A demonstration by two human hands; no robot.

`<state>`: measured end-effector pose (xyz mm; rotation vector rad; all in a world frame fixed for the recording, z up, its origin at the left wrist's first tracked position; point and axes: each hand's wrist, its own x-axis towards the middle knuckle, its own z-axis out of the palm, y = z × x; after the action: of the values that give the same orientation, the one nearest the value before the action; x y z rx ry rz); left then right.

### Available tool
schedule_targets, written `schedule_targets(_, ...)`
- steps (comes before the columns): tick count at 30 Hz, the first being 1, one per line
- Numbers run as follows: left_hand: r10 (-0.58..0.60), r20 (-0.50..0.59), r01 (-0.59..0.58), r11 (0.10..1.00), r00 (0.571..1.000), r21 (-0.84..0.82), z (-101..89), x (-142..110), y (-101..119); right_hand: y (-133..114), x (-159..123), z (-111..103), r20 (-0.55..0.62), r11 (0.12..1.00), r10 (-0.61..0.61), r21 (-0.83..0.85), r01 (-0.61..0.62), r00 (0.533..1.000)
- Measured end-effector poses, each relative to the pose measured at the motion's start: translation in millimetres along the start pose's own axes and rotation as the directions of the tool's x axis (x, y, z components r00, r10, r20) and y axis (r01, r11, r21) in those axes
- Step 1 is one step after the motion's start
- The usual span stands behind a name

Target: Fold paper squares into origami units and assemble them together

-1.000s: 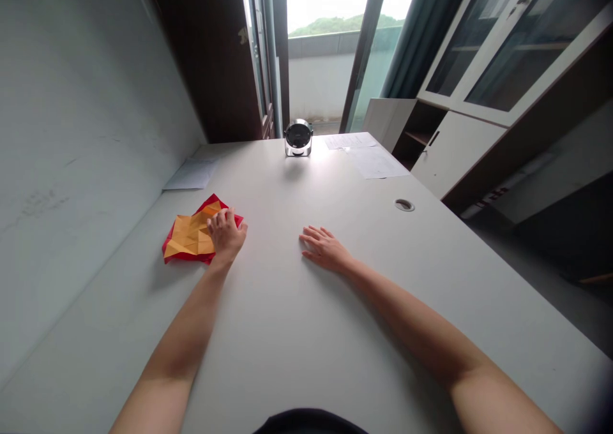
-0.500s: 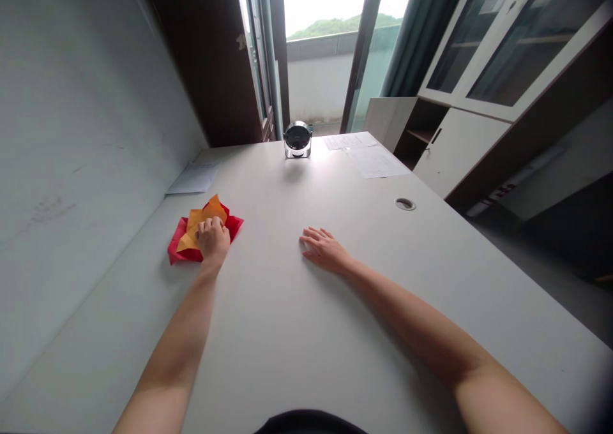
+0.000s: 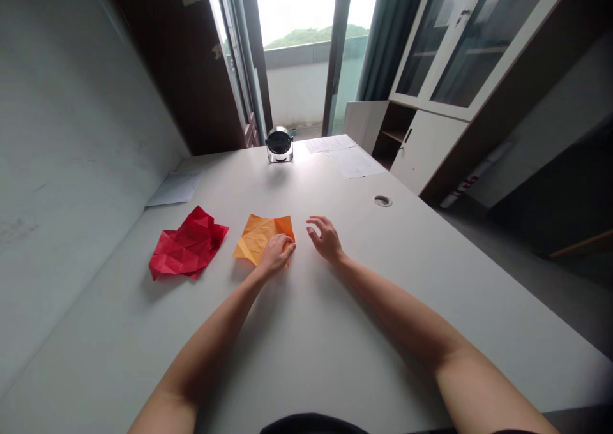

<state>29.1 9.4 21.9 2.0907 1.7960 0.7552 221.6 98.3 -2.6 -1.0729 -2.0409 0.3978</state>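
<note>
A creased sheet of orange paper (image 3: 256, 235) is in front of me, its corners bent up. My left hand (image 3: 278, 253) grips it near the right edge, fingers closed and partly covering that side. Just right of the sheet, my right hand (image 3: 326, 237) is raised a little off the table with its fingers curved and apart, holding nothing. Farther left lies a crumpled red sheet of paper (image 3: 189, 246) with many fold lines, touched by neither hand.
The white table (image 3: 306, 332) runs along a wall on the left. A round black device on a metal stand (image 3: 280, 144) is at the far edge. White papers (image 3: 355, 163) lie at the back right, another stack (image 3: 173, 188) by the wall. A cable hole (image 3: 382, 201) is at right.
My left hand has brought the orange paper rightward off the red sheet, which stays at left. My right hand has lifted from lying flat. The view has turned slightly right.
</note>
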Motion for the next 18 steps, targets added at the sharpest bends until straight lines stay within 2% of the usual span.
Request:
schedule_targets(3, 0.022, -0.055, -0.023, 1.000, 0.998, -0.011, -16.9, 2, -20, -1, 1, -4, -0.048, 1.000, -0.013, 0.026, 0.014, 0.999)
schedule_targets(7, 0.011, 0.036, -0.021, 0.960, 0.999, 0.280, -49.5, -6, -57, -15, -2, -9, -0.014, 0.995, -0.086, 0.042, 0.086, 0.996)
schedule_targets(9, -0.012, 0.091, -0.021, 0.936, 0.996, 0.351, -54.2, -12, -73, -30, -7, -10, 0.042, 0.989, -0.140, 0.054, 0.138, 0.989)
schedule_targets(11, 0.010, 0.112, -0.048, 0.938, 0.994, 0.345, -47.7, -17, -82, -48, -13, -10, 0.123, 0.974, -0.220, 0.088, 0.210, 0.968)
schedule_targets(13, -0.006, 0.103, -0.029, 0.942, 0.995, 0.334, -33.6, -19, -87, -68, -19, -7, 0.182, 0.951, -0.292, 0.159, 0.264, 0.939)
schedule_targets(18, -0.042, 0.035, 0.031, 0.959, 0.998, 0.280, 1.2, -12, -82, -95, -21, 1, 0.159, 0.935, -0.236, 0.306, 0.179, 0.959)
